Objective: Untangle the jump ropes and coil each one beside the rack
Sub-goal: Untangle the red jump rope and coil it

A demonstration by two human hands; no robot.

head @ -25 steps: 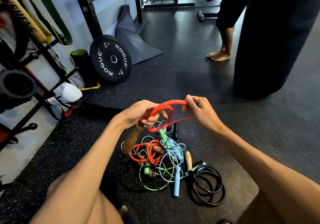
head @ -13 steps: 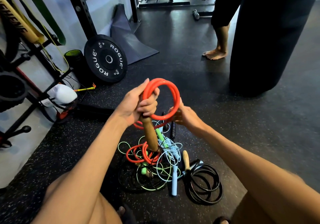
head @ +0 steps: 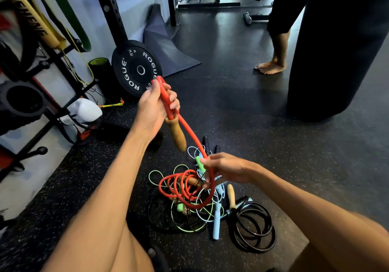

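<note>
Raised left hand (head: pixel 154 105) nears ROGUE plate (head: pixel 136 69).

We are seeing a red jump rope (head: pixel 190 133) with a wooden handle (head: pixel 176 132) rising taut from tangled green, blue and black ropes (head: pixel 189 204) lying on the floor beside the rack (head: pixel 52 111).

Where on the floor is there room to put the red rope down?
Bare floor lies between the weight plate and the punching bag, and right of the black coil. The tangled pile is crowded.
</note>
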